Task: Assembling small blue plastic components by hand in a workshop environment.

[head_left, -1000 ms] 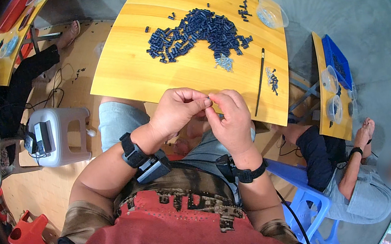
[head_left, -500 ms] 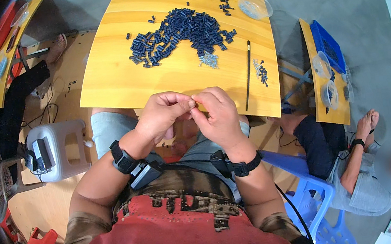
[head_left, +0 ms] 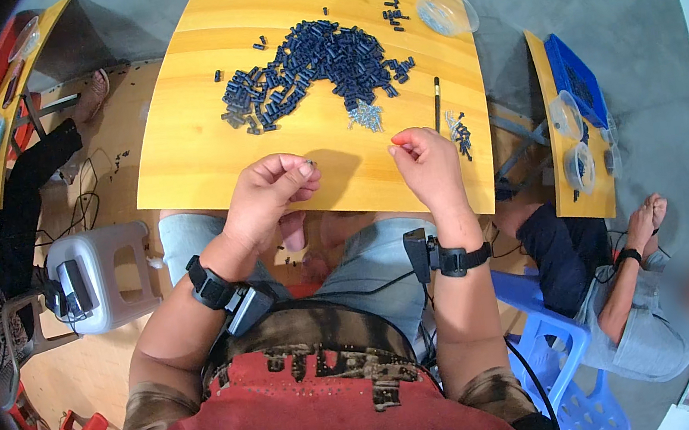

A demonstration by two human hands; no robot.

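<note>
My left hand (head_left: 271, 197) is over the table's near edge, its thumb and forefinger pinched on a small dark piece, of which only a tip shows. To its right, apart from it, my right hand (head_left: 432, 167) is closed above the table, fingertips together; anything in them is too small to make out. Beyond the hands lies a heap of short black cylindrical pieces (head_left: 332, 53). At its near edge sits a little pile of silvery, screw-like pins (head_left: 365, 117). Beside my right hand are a thin black stick (head_left: 437, 101) and a small group of pins with black pieces (head_left: 461, 139).
A clear plastic bowl (head_left: 444, 9) stands at the yellow table's (head_left: 204, 138) far right. A blue chair (head_left: 544, 345) is to my right, a grey stool (head_left: 100, 277) to my left. People sit at side tables; one holds a blue tray (head_left: 578, 84) and clear cups.
My hands, fingertips together before, have come apart. The right one moved right, over the table towards the stick; the left one shifted slightly left and holds a small dark piece.
</note>
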